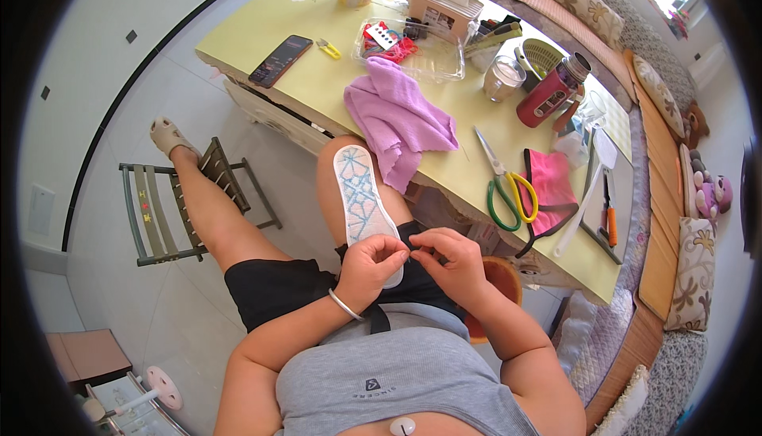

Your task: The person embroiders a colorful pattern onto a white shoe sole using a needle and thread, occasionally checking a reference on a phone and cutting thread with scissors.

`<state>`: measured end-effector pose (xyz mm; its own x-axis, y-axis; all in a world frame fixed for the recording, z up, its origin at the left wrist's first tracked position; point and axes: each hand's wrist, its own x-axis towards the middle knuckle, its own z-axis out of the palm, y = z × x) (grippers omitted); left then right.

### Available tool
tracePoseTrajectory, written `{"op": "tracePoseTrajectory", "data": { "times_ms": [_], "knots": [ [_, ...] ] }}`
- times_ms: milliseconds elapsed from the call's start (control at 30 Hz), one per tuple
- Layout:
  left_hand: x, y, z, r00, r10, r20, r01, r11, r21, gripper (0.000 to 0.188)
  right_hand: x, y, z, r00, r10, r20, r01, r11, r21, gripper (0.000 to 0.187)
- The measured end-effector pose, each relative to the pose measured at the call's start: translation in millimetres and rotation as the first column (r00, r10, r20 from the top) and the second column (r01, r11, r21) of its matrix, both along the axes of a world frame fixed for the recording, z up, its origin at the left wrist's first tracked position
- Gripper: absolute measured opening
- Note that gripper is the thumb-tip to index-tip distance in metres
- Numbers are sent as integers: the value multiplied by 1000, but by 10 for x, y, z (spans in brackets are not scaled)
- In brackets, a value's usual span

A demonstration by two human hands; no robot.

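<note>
A white shoe insole [361,190] with blue stitched lines lies lengthwise over my lap, its near end partly behind my left hand. My left hand [370,268] rests over that near end, thumb and fingers pinched together. Close beside it, my right hand [451,264] is also pinched, its fingertips almost meeting the left ones. Whatever the two pinches hold is too small to make out. Beyond the insole, a lilac cloth [401,118] hangs over the table's edge.
On the yellow table [317,110] are a phone [281,61], small yellow snips [329,49], a clear plastic tray [440,59] with red thread, large scissors [508,186], a pink cloth [549,186] and a dark red flask [553,90]. My foot rests by a folding stool [159,210].
</note>
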<state>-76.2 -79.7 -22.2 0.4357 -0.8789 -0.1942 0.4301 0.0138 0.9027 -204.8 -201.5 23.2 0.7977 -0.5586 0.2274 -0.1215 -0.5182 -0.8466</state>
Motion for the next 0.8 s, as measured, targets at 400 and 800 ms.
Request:
{"op": "tracePoseTrajectory", "data": {
  "times_ms": [400, 800],
  "knots": [
    [14, 79, 70, 944, -168, 283, 140, 983, 117, 15, -284, -49, -345, 972, -210, -105, 190, 966, -173, 10],
    [942, 248, 1935, 688, 65, 722, 221, 930, -295, 104, -1933, -673, -2291, 616, -287, -733, -190, 850, -492, 38]
  ]
}}
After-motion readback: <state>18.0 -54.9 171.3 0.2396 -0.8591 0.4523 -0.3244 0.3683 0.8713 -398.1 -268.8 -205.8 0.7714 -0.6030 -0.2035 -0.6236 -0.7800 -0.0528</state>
